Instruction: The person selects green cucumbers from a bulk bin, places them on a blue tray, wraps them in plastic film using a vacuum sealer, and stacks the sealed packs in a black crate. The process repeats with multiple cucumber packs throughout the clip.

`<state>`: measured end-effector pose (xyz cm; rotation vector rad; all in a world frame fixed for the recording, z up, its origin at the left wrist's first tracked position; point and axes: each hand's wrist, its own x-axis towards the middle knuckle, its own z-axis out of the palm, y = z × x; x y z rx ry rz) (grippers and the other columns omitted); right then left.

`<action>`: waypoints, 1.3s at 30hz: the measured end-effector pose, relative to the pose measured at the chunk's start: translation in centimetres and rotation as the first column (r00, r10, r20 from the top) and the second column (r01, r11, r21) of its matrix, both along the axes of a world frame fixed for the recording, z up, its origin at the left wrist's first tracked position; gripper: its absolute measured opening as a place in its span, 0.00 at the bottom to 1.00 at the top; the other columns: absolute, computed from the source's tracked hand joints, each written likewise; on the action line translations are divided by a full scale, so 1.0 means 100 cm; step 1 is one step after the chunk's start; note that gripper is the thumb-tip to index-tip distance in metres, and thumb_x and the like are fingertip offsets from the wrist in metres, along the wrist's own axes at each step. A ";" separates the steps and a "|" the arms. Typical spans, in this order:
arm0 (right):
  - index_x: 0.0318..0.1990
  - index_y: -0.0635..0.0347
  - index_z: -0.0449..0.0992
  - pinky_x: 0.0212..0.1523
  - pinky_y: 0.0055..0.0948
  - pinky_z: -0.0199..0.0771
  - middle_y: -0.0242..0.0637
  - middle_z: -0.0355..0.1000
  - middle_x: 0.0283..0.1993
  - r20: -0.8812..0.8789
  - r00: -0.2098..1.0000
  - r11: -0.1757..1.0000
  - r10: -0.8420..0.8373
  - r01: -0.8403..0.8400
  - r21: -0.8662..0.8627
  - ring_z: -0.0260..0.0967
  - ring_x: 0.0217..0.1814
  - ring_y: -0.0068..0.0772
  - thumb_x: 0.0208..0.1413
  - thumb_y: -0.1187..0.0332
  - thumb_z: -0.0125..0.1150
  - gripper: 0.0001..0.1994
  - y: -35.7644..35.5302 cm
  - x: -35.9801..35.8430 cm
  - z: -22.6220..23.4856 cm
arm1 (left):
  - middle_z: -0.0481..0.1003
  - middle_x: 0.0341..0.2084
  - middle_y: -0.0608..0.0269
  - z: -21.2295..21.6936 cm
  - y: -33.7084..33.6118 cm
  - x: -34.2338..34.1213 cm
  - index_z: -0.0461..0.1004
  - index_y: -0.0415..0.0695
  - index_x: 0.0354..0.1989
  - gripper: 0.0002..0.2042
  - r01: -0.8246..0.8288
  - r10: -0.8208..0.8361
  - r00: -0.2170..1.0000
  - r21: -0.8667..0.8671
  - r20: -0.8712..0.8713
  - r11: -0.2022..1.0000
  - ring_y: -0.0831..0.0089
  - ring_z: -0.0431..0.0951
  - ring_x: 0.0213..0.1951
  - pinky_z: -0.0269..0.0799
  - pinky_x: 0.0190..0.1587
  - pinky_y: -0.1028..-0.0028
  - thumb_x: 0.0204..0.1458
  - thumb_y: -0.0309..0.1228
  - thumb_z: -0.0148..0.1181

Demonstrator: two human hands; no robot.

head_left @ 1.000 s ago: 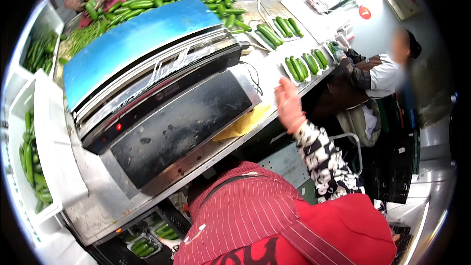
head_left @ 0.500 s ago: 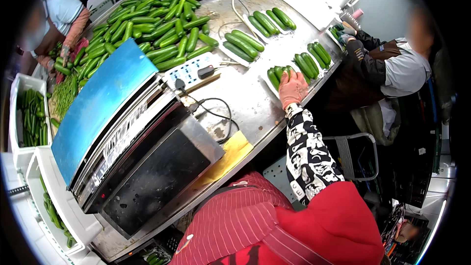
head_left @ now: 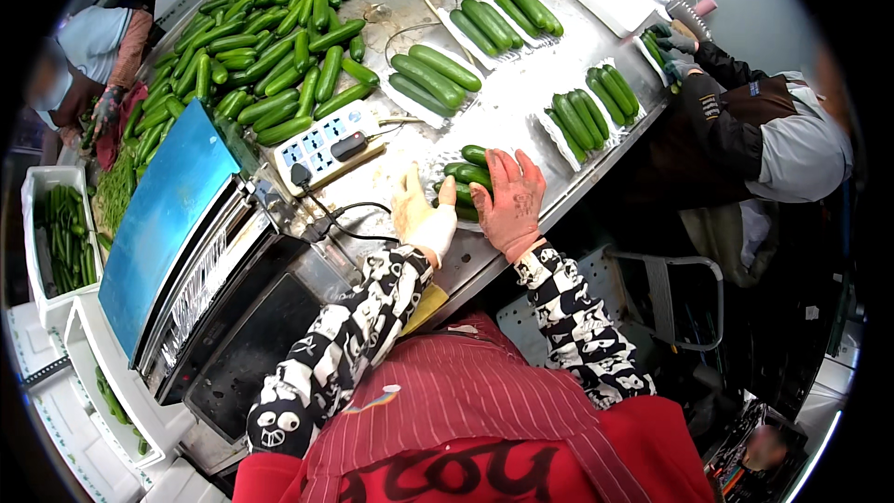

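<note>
Both my gloved hands rest on a white tray of green cucumbers (head_left: 468,171) near the front edge of the steel table (head_left: 521,102). My left hand (head_left: 421,216) touches the tray's left side, thumb against a cucumber. My right hand (head_left: 510,203) lies palm down over the tray's right side, fingers spread. The tray is mostly hidden beneath the hands. I cannot tell whether either hand grips it.
Several more trays of cucumbers (head_left: 433,74) lie across the table, and a loose heap of cucumbers (head_left: 270,47) at the far left. A power strip (head_left: 326,144) and a blue-topped wrapping machine (head_left: 168,224) stand left. Another person (head_left: 745,130) works right; one more person (head_left: 88,65) is far left.
The view has swung right along the table. My left hand has come into view, and both hands have settled on the cucumber tray by the table's front edge.
</note>
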<state>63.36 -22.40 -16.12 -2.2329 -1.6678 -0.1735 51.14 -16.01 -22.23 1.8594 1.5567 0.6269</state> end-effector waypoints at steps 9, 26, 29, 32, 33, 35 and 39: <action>0.66 0.66 0.55 0.56 0.38 0.63 0.51 0.67 0.49 -0.794 0.593 0.867 -0.132 0.457 0.198 0.64 0.52 0.51 0.66 0.54 0.46 0.29 -0.024 0.027 -0.051 | 0.58 0.61 0.42 0.004 0.052 0.024 0.66 0.48 0.61 0.30 0.383 -0.402 0.910 0.160 0.106 0.910 0.44 0.61 0.59 0.58 0.61 0.55 0.50 0.49 0.58; 0.58 0.63 0.66 0.52 0.38 0.65 0.50 0.67 0.47 -0.441 0.869 0.974 -0.223 0.214 -0.072 0.64 0.51 0.49 0.64 0.54 0.50 0.24 -0.008 0.028 -0.012 | 0.70 0.51 0.46 -0.006 0.056 0.025 0.78 0.49 0.45 0.17 0.428 -0.414 0.887 -0.028 0.206 0.903 0.49 0.67 0.53 0.61 0.56 0.58 0.50 0.43 0.60; 0.55 0.63 0.69 0.54 0.40 0.64 0.49 0.67 0.51 -0.109 0.971 0.972 -0.212 0.198 -0.124 0.64 0.54 0.50 0.58 0.63 0.55 0.20 0.004 0.058 0.011 | 0.70 0.51 0.49 -0.003 0.054 0.023 0.78 0.48 0.46 0.18 0.417 -0.405 0.891 -0.017 0.207 0.909 0.50 0.67 0.54 0.61 0.57 0.59 0.50 0.44 0.60; 0.56 0.60 0.69 0.61 0.39 0.58 0.44 0.66 0.57 -0.144 0.988 0.996 0.061 -0.070 -0.060 0.63 0.57 0.49 0.51 0.72 0.59 0.22 0.040 0.091 0.002 | 0.70 0.51 0.50 -0.006 0.052 0.024 0.78 0.49 0.46 0.18 0.412 -0.392 0.885 -0.030 0.249 0.911 0.51 0.68 0.54 0.62 0.56 0.59 0.50 0.44 0.60; 0.57 0.59 0.69 0.62 0.39 0.57 0.43 0.65 0.59 -0.218 0.959 0.975 0.179 -0.202 -0.088 0.62 0.58 0.49 0.49 0.73 0.59 0.24 0.056 0.101 0.002 | 0.70 0.51 0.51 -0.008 0.052 0.025 0.78 0.49 0.46 0.18 0.412 -0.389 0.881 -0.034 0.268 0.911 0.52 0.68 0.53 0.63 0.56 0.60 0.49 0.44 0.61; 0.59 0.55 0.67 0.62 0.40 0.57 0.40 0.66 0.58 -0.360 0.876 0.928 0.320 -0.367 -0.069 0.62 0.58 0.48 0.48 0.72 0.60 0.26 0.077 0.117 -0.023 | 0.70 0.51 0.50 -0.002 0.052 0.027 0.79 0.49 0.45 0.18 0.418 -0.399 0.881 -0.024 0.255 0.908 0.52 0.69 0.52 0.64 0.55 0.60 0.49 0.44 0.61; 0.57 0.53 0.68 0.54 0.41 0.64 0.39 0.70 0.48 -0.207 0.944 0.949 0.256 -0.287 -0.134 0.65 0.52 0.46 0.47 0.69 0.63 0.26 0.094 0.128 -0.061 | 0.70 0.51 0.51 -0.001 0.047 0.026 0.81 0.49 0.41 0.15 0.382 -0.356 0.887 -0.035 0.294 0.923 0.52 0.69 0.52 0.64 0.55 0.61 0.48 0.43 0.63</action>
